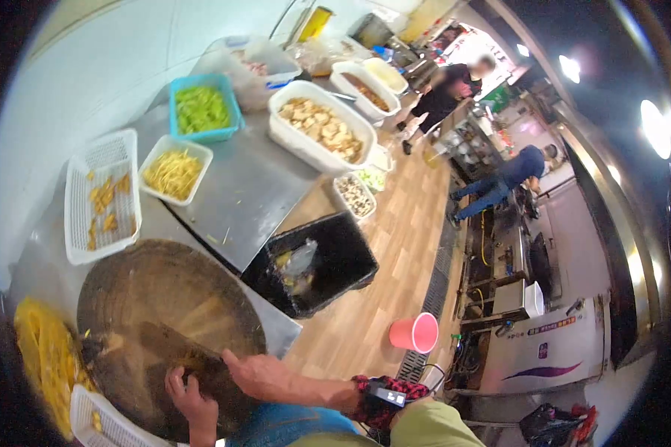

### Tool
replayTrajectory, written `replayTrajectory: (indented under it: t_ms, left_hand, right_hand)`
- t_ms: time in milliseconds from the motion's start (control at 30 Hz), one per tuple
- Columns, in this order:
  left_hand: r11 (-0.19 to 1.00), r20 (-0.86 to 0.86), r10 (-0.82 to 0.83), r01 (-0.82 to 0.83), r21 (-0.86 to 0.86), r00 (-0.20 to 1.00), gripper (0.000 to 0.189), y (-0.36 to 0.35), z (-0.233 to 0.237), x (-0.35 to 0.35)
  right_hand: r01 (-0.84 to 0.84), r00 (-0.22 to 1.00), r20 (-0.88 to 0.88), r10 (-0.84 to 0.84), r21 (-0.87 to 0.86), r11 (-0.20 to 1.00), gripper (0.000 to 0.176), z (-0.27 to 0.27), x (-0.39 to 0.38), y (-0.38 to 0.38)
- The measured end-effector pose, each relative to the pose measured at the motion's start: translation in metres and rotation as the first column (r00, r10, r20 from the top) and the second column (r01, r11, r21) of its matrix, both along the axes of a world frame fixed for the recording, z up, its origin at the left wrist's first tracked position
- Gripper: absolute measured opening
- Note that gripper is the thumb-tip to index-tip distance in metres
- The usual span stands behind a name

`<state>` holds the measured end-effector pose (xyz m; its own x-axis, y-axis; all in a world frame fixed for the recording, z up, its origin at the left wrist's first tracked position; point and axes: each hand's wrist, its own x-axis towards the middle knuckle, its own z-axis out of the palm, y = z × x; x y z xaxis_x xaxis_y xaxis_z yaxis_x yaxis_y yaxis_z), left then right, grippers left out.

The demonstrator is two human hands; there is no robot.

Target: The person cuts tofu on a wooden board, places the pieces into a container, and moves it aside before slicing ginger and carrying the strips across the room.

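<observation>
A large round wooden chopping block (164, 276) fills the lower left. Across its darker middle lies what looks like a dark cleaver (177, 343), its blade pointing up and left. My right hand (257, 375) is closed around the handle end, with a finger along the blade's near end; the handle itself is hidden. Beside the blade, my left hand (194, 402) stands over the block with bent fingers apart, and I see nothing held in it. A dark wet patch on the wood makes the area between the hands hard to read.
A white basket with brown pieces (68, 216), a tub of yellow shreds (207, 153) and a blue tub of greens (235, 123) stand beyond the block. A black bin (350, 261) adjoins the counter. A red bucket (402, 334) is on the floor. Two people are farther back.
</observation>
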<state>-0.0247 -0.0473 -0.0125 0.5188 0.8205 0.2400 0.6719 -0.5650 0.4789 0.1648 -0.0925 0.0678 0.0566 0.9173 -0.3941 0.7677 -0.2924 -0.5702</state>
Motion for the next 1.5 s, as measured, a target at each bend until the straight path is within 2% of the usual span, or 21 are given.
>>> replayTrajectory:
  t_ms: [100,200,333,433,500,600,700,833,867,933,1000,1033,1133,1200,1233,1267,1300,1333,1367,1433,1500]
  left_hand:
    - [0.991,0.104,-0.015,0.028,-0.128,0.994,0.03,0.006,0.018,0.006]
    - [0.995,0.062,0.092,-0.088,-0.053,0.994,0.022,0.004,0.031,0.024]
    - [0.989,0.048,-0.034,0.027,0.148,0.998,0.032,0.008,0.005,0.005]
    - [0.996,0.111,-0.061,0.054,0.065,0.992,0.029,0.009,0.005,0.003]
    - [0.998,0.012,-0.014,0.014,-0.059,1.0,0.032,0.006,0.018,0.005]
    - [0.991,0.107,0.002,0.013,-0.135,0.994,0.035,0.005,-0.007,-0.006]
    - [0.98,0.056,0.002,0.009,-0.197,0.998,0.036,0.004,-0.004,-0.006]
    - [0.988,0.07,0.044,-0.032,-0.153,0.997,0.035,0.006,0.011,0.0]
    - [0.997,0.156,0.021,-0.009,-0.076,0.988,0.033,0.009,0.027,0.005]
    - [1.0,0.232,-0.009,0.006,0.012,0.973,0.031,0.013,0.034,0.007]
    - [0.932,0.228,0.28,-0.208,-0.296,0.933,0.026,0.014,0.013,-0.002]
    - [0.807,0.335,0.413,-0.17,-0.566,0.847,0.024,0.018,-0.029,-0.013]
    - [0.764,0.132,0.416,-0.267,-0.588,0.9,0.024,0.006,-0.023,0.001]
    - [0.705,0.074,0.433,-0.286,-0.649,0.898,0.024,0.001,-0.008,0.013]
    - [0.768,0.114,0.398,-0.263,-0.585,0.91,0.022,0.003,-0.004,0.02]
    - [0.813,0.126,0.375,-0.26,-0.521,0.918,0.021,0.004,0.002,0.022]
    - [0.871,0.049,0.348,-0.303,-0.387,0.936,0.022,0.006,0.02,0.028]
    - [0.965,0.086,0.259,-0.254,-0.067,0.962,0.025,0.008,0.032,0.032]
    - [0.969,0.089,0.248,-0.245,-0.044,0.965,0.025,0.01,0.029,0.025]
    - [0.986,0.108,0.127,-0.114,-0.118,0.986,0.023,0.009,0.03,0.017]
    - [0.985,0.061,-0.172,0.17,0.036,0.983,0.027,0.011,0.028,0.008]
  right_hand:
    - [0.039,0.999,0.013,-0.039,-0.016,0.999,0.031,0.005,0.0,-0.001]
    - [0.075,0.997,0.008,-0.075,0.003,0.997,0.033,0.001,-0.006,-0.006]
    - [0.118,0.992,0.029,-0.121,0.106,0.987,0.035,-0.008,-0.01,-0.009]
    - [0.159,0.987,-0.007,-0.159,0.084,0.984,0.033,-0.003,-0.01,-0.009]
    - [0.158,0.987,-0.003,-0.158,0.085,0.984,0.031,-0.012,-0.011,-0.01]
    - [0.178,0.984,-0.027,-0.176,0.068,0.982,0.027,-0.008,-0.009,-0.012]
    - [0.22,0.973,-0.088,-0.214,0.071,0.973,0.026,-0.01,-0.006,-0.014]
    - [0.222,0.974,-0.07,-0.215,0.123,0.967,0.027,-0.026,-0.003,-0.019]
    - [0.224,0.974,-0.071,-0.216,0.13,0.966,0.027,-0.024,-0.001,-0.019]
    - [0.278,0.956,-0.1,-0.275,0.013,0.961,0.027,-0.022,0.0,-0.016]
    - [0.295,0.946,-0.146,-0.288,0.032,0.955,0.027,-0.023,0.004,-0.016]
    - [0.312,0.937,-0.181,-0.299,0.047,0.949,0.027,-0.023,0.007,-0.017]
    - [0.315,0.917,-0.225,-0.329,-0.095,0.944,0.034,-0.004,0.016,-0.013]
    - [0.222,0.968,-0.149,-0.204,0.121,0.968,0.027,-0.049,0.02,-0.018]
    - [0.116,0.991,-0.089,-0.102,0.179,0.977,0.025,-0.078,0.013,-0.022]
    - [0.311,0.934,-0.213,-0.285,0.098,0.945,0.025,-0.031,0.016,-0.023]
    - [0.268,0.96,-0.136,-0.246,0.175,0.948,0.028,-0.034,0.017,-0.024]
    - [0.158,0.986,-0.074,-0.146,0.185,0.97,0.027,-0.036,0.02,-0.025]
    - [0.24,0.965,-0.136,-0.223,0.124,0.963,0.026,-0.046,0.018,-0.027]
    - [0.21,0.977,-0.049,-0.208,0.061,0.976,0.02,-0.007,0.02,-0.019]
    - [0.166,0.984,-0.068,-0.162,0.053,0.985,0.017,0.001,0.016,-0.017]
